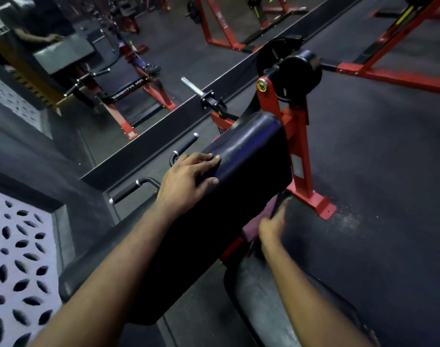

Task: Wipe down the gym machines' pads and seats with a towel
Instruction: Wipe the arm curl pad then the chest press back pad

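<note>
Dark rubber gym floor (377, 171) runs to a wall mirror (151, 58) beside red steel frames (299, 146). On the long black vinyl pad (239, 166), the left hand (186, 181) lies flat, fingers spread. Below the pad's right edge, the right hand (271, 224) clutches a blurred maroon towel (254, 226).

Left hand (186, 181) flat, palm down, fingers spread and extended forward, thumb out to its right side, bare forearm stretched straight behind it, right hand (273, 222) lower, blurred, fingers curled downward in a grip, forearm angled back
</note>
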